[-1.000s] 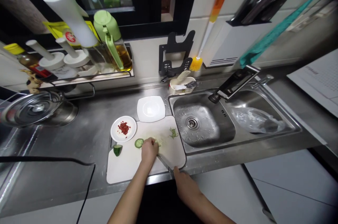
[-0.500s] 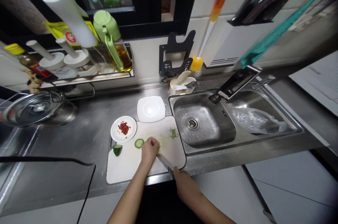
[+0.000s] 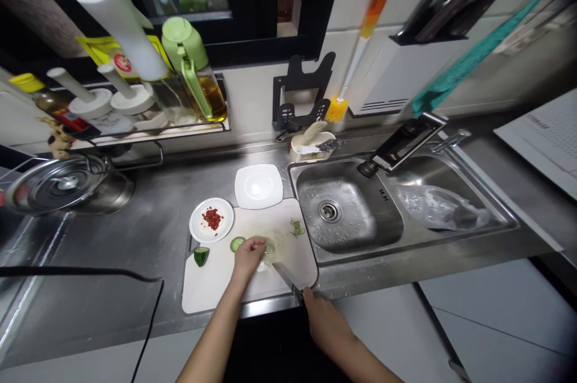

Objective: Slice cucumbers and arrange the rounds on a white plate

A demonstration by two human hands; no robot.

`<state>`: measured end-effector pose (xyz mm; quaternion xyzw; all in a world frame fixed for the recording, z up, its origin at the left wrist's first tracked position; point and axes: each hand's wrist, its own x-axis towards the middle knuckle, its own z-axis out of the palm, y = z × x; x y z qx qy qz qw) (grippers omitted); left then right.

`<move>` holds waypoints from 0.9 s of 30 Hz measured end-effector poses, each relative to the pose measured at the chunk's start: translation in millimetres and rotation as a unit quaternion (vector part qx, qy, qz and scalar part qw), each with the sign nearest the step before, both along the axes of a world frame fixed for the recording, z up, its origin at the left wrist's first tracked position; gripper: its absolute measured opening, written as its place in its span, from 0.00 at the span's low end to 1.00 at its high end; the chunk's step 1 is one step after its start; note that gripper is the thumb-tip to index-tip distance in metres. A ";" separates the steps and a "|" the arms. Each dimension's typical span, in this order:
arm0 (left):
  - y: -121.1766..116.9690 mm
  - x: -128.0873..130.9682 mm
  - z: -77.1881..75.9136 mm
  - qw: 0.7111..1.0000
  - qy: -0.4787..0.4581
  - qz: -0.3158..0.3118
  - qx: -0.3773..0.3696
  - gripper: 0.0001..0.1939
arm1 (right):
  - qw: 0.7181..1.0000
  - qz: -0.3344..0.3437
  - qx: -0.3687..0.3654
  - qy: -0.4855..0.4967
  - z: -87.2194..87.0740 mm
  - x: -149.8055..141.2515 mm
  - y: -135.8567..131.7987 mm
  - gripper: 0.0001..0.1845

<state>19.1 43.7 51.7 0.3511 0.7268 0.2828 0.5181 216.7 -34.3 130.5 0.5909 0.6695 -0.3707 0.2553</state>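
Pot of round, shiny steel [image 3: 121,195] stands at the left under a round lid [image 3: 67,181], and nearer to us a thin black cable [image 3: 108,271] crosses the grey steel counter [image 3: 103,311]. Further right we find a round white plate [image 3: 225,228] of small red pieces [image 3: 211,218], just beside the far left part of a white rectangular cutting board [image 3: 216,293]. On that board lie a dark green cucumber chunk [image 3: 201,256] and, to its right, a pale green cucumber slice with a dark rim [image 3: 237,243]. Our left hand [image 3: 247,255] is over the board just right of that slice, thumb and fingers drawn together; we cannot tell whether they grip anything. Beyond it, at the far edge, sits a squarish white dish [image 3: 258,186]. Our right hand [image 3: 328,321], well apart from the left, is clamped on the dark handle of a slim metal knife [image 3: 285,278], its blade slanting across the near right of the board. Green scraps [image 3: 297,227] lie at the far right, beside a steel sink [image 3: 360,220], and a clear plastic bag [image 3: 439,205] lies in the right basin
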 end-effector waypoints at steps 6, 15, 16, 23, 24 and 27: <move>-17.3 -10.0 -0.3 0.990 0.136 -0.026 -0.016 0.07 | 1.000 0.000 0.014 -0.006 -1.3 4.1 0.6 0.34; -28.6 -12.8 8.1 0.982 0.181 -0.046 -0.021 0.08 | 1.000 0.014 0.005 -0.005 0.0 -3.4 4.5 0.33; -29.8 -13.4 8.7 0.982 0.181 -0.044 -0.023 0.08 | 1.000 0.018 0.006 -0.004 -0.7 -4.3 4.4 0.33; -35.5 -13.4 6.2 0.984 0.176 -0.021 -0.002 0.11 | 0.999 0.043 0.030 -0.005 -4.0 -18.8 10.3 0.31; -35.9 -12.6 5.4 0.984 0.179 -0.018 0.004 0.12 | 0.998 0.051 0.033 -0.004 -4.1 -21.3 12.3 0.31; -37.1 -9.7 3.2 0.982 0.189 -0.011 0.021 0.12 | 0.996 0.069 0.053 -0.007 -4.1 -27.5 19.0 0.29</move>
